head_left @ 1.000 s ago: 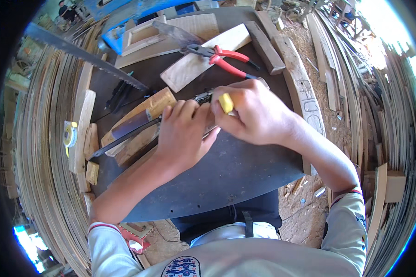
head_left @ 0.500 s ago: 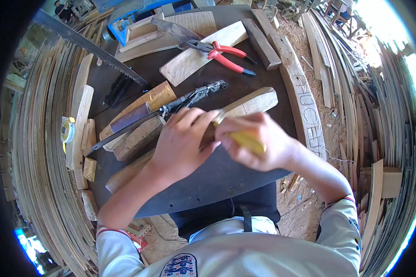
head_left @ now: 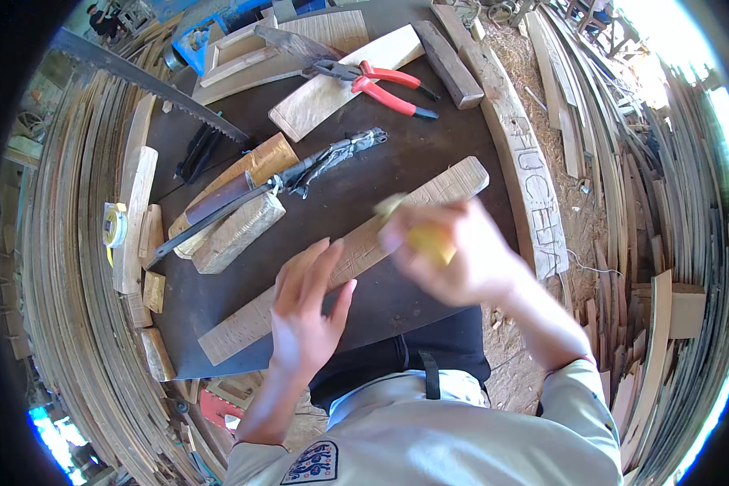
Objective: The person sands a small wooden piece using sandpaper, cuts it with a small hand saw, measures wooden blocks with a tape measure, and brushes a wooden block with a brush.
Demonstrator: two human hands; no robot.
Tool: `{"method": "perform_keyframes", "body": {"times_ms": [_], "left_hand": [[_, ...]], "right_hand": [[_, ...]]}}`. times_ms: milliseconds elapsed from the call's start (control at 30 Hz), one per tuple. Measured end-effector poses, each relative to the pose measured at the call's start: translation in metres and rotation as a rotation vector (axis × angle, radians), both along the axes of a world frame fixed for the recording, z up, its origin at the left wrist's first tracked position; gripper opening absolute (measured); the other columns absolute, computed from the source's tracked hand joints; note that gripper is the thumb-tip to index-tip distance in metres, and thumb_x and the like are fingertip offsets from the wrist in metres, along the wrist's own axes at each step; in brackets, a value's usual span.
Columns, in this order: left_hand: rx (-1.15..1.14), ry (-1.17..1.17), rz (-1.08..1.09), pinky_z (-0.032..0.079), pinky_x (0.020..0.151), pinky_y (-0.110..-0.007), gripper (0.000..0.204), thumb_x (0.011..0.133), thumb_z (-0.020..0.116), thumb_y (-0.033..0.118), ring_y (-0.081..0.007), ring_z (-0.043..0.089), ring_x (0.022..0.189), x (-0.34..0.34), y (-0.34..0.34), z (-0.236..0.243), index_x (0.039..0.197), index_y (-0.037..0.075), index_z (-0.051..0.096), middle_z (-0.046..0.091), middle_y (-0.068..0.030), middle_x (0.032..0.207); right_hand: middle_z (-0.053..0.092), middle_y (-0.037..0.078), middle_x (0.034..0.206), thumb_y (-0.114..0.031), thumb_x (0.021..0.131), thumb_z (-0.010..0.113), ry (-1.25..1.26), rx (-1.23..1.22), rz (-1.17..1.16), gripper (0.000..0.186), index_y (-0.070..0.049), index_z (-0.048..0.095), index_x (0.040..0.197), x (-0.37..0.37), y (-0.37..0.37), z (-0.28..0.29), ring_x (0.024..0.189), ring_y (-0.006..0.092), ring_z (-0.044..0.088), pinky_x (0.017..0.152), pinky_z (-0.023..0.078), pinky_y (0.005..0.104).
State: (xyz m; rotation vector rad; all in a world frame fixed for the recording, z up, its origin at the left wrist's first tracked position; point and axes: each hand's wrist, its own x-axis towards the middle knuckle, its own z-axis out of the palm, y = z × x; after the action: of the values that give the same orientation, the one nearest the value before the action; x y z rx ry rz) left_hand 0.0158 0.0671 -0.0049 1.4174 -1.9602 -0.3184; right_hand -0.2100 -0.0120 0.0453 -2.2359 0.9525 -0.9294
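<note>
The wooden bar (head_left: 356,257) lies on the dark table (head_left: 405,150), nearest the person, its long axis slanting from near left to far right, with the squarer end at near left and the rounded end at far right. Thin crosswise marks score its upper face. The left hand (head_left: 306,312) is spread, fingers reaching over the bar's near edge; whether they press on it I cannot tell. The right hand (head_left: 454,263) is curled around a yellow handle (head_left: 432,241), its blurred tip over the bar's far half. Half a second ago the left hand wrapped the bar and its forearm covered part of the near left stretch; now the fingers have loosened, the forearm has swung nearer, and that stretch shows. The pliers (head_left: 368,74) remain on a pale block (head_left: 308,109) beyond. Large letters are carved along the beam (head_left: 535,202) at the right edge, and a dark-edged patch (head_left: 310,463) with small printed figures sits on the shirt (head_left: 429,437); I can make out no brand.
</note>
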Motion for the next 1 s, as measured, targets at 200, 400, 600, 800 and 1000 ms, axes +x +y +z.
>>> {"method": "perform_keyframes", "body": {"times_ms": [200, 400, 600, 800, 1000], "left_hand": [[0.096, -0.093, 0.024, 0.054, 0.095, -0.048, 0.056, 0.082, 0.085, 0.014, -0.0376, 0.066, 0.109, 0.027, -0.001, 0.016, 0.132, 0.0, 0.066, 0.07, -0.0176, 0.119], [0.146, -0.103, 0.098, 0.053, 0.088, -0.047, 0.042, 0.085, 0.086, 0.027, -0.04, 0.066, 0.1, 0.029, 0.001, 0.017, 0.11, -0.004, 0.072, 0.071, -0.0185, 0.106], [0.008, -0.205, 0.067, 0.056, 0.083, -0.048, 0.038, 0.081, 0.083, 0.019, -0.039, 0.066, 0.094, 0.034, 0.004, 0.004, 0.108, -0.002, 0.067, 0.067, -0.016, 0.106], [0.15, -0.177, 0.014, 0.053, 0.092, -0.049, 0.047, 0.086, 0.083, 0.028, -0.0385, 0.065, 0.103, 0.038, 0.002, 0.021, 0.119, -0.001, 0.067, 0.068, -0.0159, 0.111], [0.178, -0.161, -0.019, 0.053, 0.093, -0.049, 0.046, 0.086, 0.084, 0.03, -0.0413, 0.065, 0.108, 0.035, -0.006, 0.018, 0.115, -0.002, 0.068, 0.068, -0.0193, 0.115]], "right_hand": [[0.065, 0.015, 0.069, -0.02, 0.099, 0.065, -0.242, 0.102, 0.028, 0.016, -0.004, 0.065, 0.098, 0.007, 0.015, -0.016, 0.06, 0.036, 0.068, 0.056, 0.055, 0.042], [0.065, 0.016, 0.064, -0.017, 0.101, 0.062, 0.153, -0.105, -0.526, 0.026, -0.002, 0.063, 0.08, -0.039, -0.018, -0.002, 0.057, 0.0363, 0.069, 0.053, 0.055, 0.0427], [0.063, 0.016, 0.066, -0.026, 0.09, 0.075, 0.113, -0.009, 0.028, 0.024, -0.004, 0.064, 0.093, 0.068, 0.016, -0.013, 0.062, 0.0407, 0.067, 0.06, 0.055, 0.0481], [0.063, 0.021, 0.064, -0.026, 0.105, 0.062, -0.081, 0.069, -0.163, 0.033, 0.003, 0.066, 0.091, 0.026, 0.009, -0.009, 0.058, 0.0392, 0.068, 0.047, 0.05, 0.0473], [0.064, 0.02, 0.06, -0.03, 0.107, 0.061, 0.156, 0.085, -0.667, 0.047, 0.001, 0.063, 0.07, -0.022, -0.021, 0.005, 0.056, 0.0377, 0.068, 0.055, 0.053, 0.0492]]}}
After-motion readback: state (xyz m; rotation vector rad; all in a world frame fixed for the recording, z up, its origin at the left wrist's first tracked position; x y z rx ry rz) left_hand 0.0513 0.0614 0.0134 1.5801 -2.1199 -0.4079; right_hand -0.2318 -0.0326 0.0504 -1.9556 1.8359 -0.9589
